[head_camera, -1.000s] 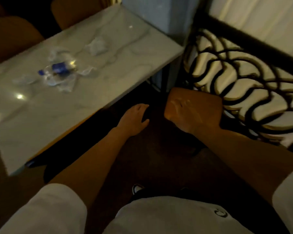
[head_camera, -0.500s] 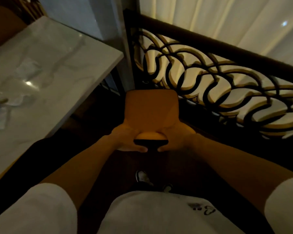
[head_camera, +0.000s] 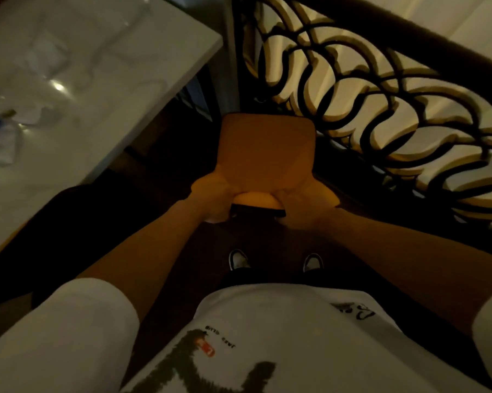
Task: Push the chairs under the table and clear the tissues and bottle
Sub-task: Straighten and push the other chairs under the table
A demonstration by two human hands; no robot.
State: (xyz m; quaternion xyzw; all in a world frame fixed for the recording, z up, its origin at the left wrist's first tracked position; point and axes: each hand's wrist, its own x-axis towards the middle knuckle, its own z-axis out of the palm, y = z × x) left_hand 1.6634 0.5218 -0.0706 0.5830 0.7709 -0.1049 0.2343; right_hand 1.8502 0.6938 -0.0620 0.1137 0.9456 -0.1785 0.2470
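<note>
Both hands, left hand (head_camera: 211,198) and right hand (head_camera: 298,207), clench the orange, rounded-square chair (head_camera: 266,154) back.

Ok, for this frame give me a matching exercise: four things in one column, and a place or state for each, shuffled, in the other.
1. chair
2. tissues
3. ornamental railing
4. shoes

A. lying on the marble table
B. on the floor, below the shirt hem
C. held at its backrest by the left hand and the right hand
D. standing just behind the chair

Pairs: 1-C, 2-A, 3-D, 4-B
</note>
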